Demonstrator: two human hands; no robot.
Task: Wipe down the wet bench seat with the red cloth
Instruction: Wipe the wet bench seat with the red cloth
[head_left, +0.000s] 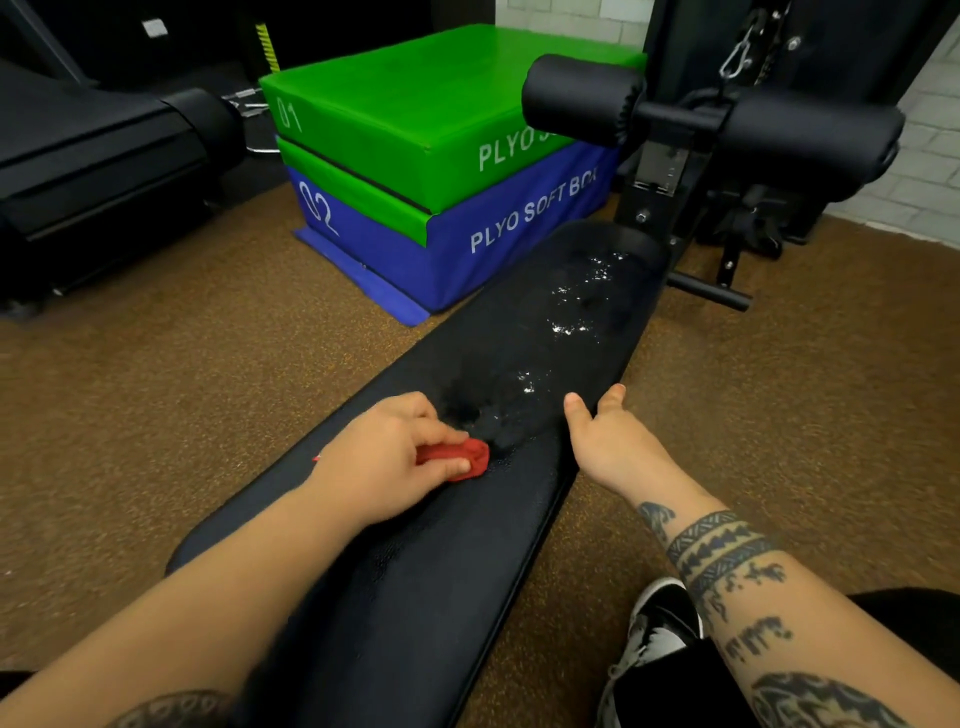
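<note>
A long black padded bench seat (415, 571) runs from the bottom centre up to the right. Water droplets (571, 306) glisten along its far half. My left hand (384, 457) grips a bunched red cloth (462, 456) and holds it down on the seat at the near edge of the wet patch. My right hand (608, 441) rests on the seat's right edge, thumb on top and fingers over the side, holding nothing else.
Stacked green and blue plyo soft boxes (441, 171) stand left of the bench's far end. Black foam leg rollers (587, 98) and the machine frame rise beyond the seat. A treadmill (93, 156) sits at far left. My shoe (654, 634) is on the brown floor.
</note>
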